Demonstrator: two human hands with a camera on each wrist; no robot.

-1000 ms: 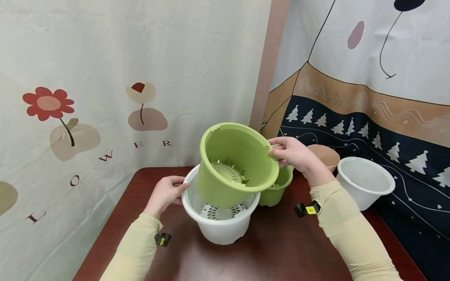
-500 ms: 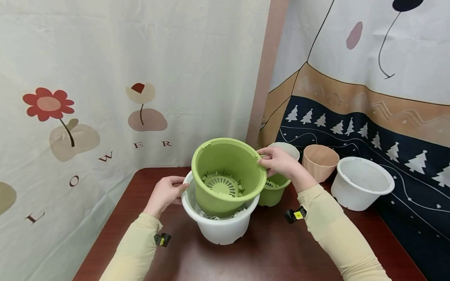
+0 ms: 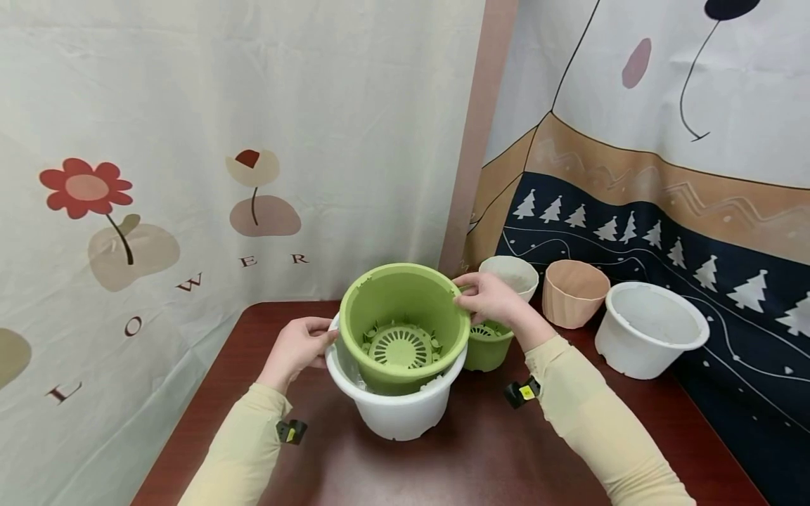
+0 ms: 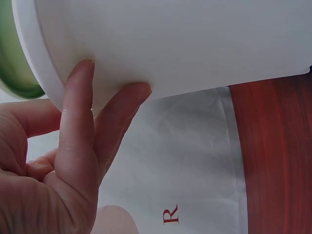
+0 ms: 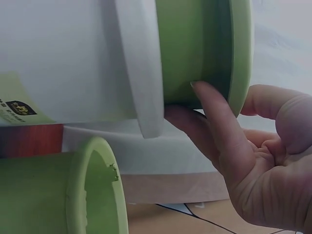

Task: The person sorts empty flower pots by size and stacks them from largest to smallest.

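Note:
A large green flowerpot point(image 3: 405, 302) with a slotted base sits partly down inside a white flowerpot point(image 3: 401, 418), its rim well above the white one. My right hand point(image 3: 496, 302) pinches the green rim on its right side; the right wrist view shows fingers point(image 5: 219, 117) against the outer wall and the thumb over the edge. With my left hand point(image 3: 300, 349) I grip the white pot's rim at the left. In the left wrist view its fingers point(image 4: 78, 107) lie on the white outer wall. The white pot stands upright on the table.
Behind my right hand is a smaller green pot point(image 3: 489, 351), with a pale ribbed pot point(image 3: 525, 277) beyond it. Further right stand a peach pot point(image 3: 572, 299) and another white pot point(image 3: 645, 351). Printed curtains point(image 3: 354, 140) hang behind the dark red table point(image 3: 506, 450).
The green pot has come down and left into the white pot, from tilted to nearly upright, with my right hand following. My left hand has stayed on the white rim.

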